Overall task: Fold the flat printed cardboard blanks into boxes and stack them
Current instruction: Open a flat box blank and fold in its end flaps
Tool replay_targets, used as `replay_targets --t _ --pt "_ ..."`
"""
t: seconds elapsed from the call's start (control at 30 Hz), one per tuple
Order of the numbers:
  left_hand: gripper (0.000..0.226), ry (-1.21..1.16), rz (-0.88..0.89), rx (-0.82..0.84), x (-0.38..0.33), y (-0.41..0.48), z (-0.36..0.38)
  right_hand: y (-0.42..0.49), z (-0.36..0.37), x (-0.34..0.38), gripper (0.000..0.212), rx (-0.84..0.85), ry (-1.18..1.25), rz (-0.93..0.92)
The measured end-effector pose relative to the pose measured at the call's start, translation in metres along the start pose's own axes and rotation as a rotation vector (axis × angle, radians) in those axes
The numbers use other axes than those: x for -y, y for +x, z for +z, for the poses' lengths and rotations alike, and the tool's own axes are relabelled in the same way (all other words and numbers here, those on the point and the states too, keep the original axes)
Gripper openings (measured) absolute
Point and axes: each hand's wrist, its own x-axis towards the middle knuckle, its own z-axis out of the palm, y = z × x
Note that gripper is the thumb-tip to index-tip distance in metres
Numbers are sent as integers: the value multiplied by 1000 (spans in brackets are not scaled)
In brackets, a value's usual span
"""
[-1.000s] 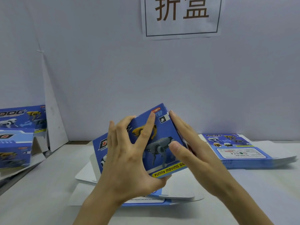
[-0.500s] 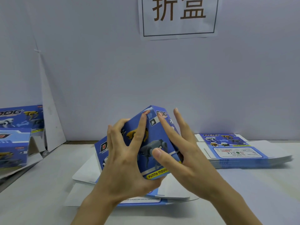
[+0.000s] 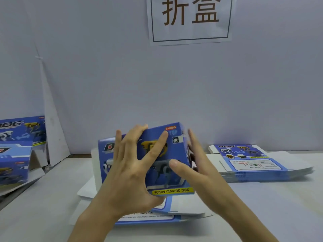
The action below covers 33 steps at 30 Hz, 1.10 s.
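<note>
A blue printed box (image 3: 176, 149) with dog pictures and a yellow "FUNNY MOVING DOG" strip is held above the table, front face toward me. My left hand (image 3: 129, 180) grips it, fingers spread over the front face and top edge, thumb under the bottom edge. My right hand (image 3: 201, 177) presses straight fingers against the box's right side, with its thumb on the front face. Flat blanks (image 3: 148, 218) lie under the box. A stack of flat blanks (image 3: 253, 163) lies to the right.
Folded blue boxes (image 3: 15, 154) are stacked at the far left against the wall. A white paper sign (image 3: 190, 18) hangs on the pale wall behind. The white table (image 3: 271, 212) runs across the front.
The box has turned from a tilted, corner-up pose to nearly level. My right hand has slid from the front face to the box's right side. My left hand has stayed on the front.
</note>
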Motion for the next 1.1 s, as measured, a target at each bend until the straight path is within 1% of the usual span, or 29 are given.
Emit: replay_targets --t 0.03,0.07,0.1,0.17,0.2,0.23,0.33,0.4,0.43,0.47,0.53,0.57,0.6,0.63,0.67,0.73,0.8,0.87,0.93,0.97,1.0,1.1 --pt "106 24 11 16 4 0 0 3 -5 -3 97 -43 26 19" --pt "106 24 -16 9 7 0 2 6 -9 -6 107 -103 57 31" --pt "107 -13 -87 -17 9 -1 4 9 -13 -9 118 -167 109 36" --pt "107 -239 -285 -86 9 -2 7 13 -16 -13 129 -259 270 43" --pt "109 -365 -347 -128 8 -2 8 14 -15 -14 128 -282 334 51" --pt "112 -451 -369 -179 8 -3 10 14 -15 -16 125 -291 373 62" --pt "114 -596 -446 -369 6 -6 24 15 -11 -23 118 -288 438 101" --pt "111 -755 -623 -523 0 -2 25 16 -9 -30 118 -300 477 121" --pt "114 -830 -706 -566 -2 0 25 16 -8 -34 117 -305 491 129" --pt "121 -927 -782 -561 -1 2 26 17 -7 -37 111 -300 501 141" --pt "128 -1186 -910 -450 3 3 27 17 -6 -41 88 -204 503 178" --pt "120 -1300 -941 -413 6 2 29 17 -7 -44 84 -128 469 215" --pt "108 -1355 -926 -402 9 1 31 16 -10 -45 84 -66 404 264" --pt "96 -1344 -883 -404 12 0 33 15 -12 -45 84 -37 328 312" --pt "90 -1283 -824 -399 15 -2 34 16 -16 -44 86 -59 259 351" --pt "90 -1120 -676 -307 18 -5 32 19 -26 -41 90 -179 181 348" --pt "91 -1062 -567 -173 17 -7 32 21 -38 -35 84 -280 185 272" --pt "92 -1047 -521 -57 14 -10 37 20 -49 -25 77 -240 233 193" --pt "101 -1007 -486 38 8 -13 42 16 -52 -14 56 -93 225 171" --pt "106 -998 -484 83 5 -15 45 15 -54 -12 56 -49 219 173" --pt "109 -996 -492 121 5 -16 47 14 -54 -11 58 -42 206 176" --pt "108 -982 -525 195 6 -17 49 14 -54 -11 54 -71 219 186"
